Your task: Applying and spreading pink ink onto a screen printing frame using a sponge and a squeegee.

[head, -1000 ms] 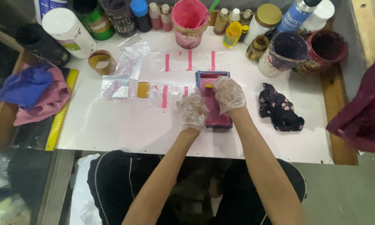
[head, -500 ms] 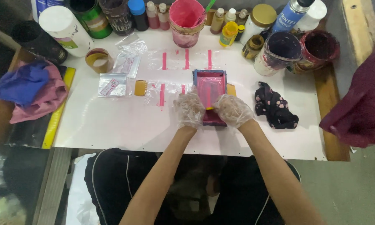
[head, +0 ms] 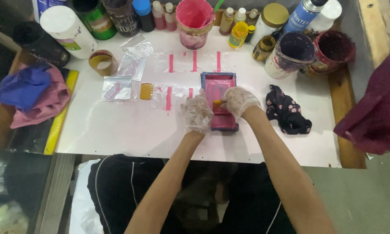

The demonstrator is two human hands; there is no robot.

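A small blue-framed printing screen (head: 219, 82), smeared with pink ink, lies on the white table (head: 117, 125). Both my hands wear clear plastic gloves. My left hand (head: 197, 113) grips the screen's near left edge and holds it down. Over the near half of the screen, my right hand (head: 238, 100) pinches a small yellow scraper (head: 217, 104) that touches the inked mesh. Most of the scraper is hidden by my fingers.
Pink tape strips (head: 194, 60), plastic bags (head: 117, 88), an orange card (head: 146, 91) and a tape roll (head: 103, 62) lie left of the screen. A pink paint tub (head: 194, 17) and several jars line the far edge. A dark floral rag (head: 288, 115) lies to the right, blue and pink cloths (head: 30, 93) to the left.
My right hand has drawn the scraper from the far part of the screen toward me. The left hand stayed at the screen's left edge. The view shifted slightly.
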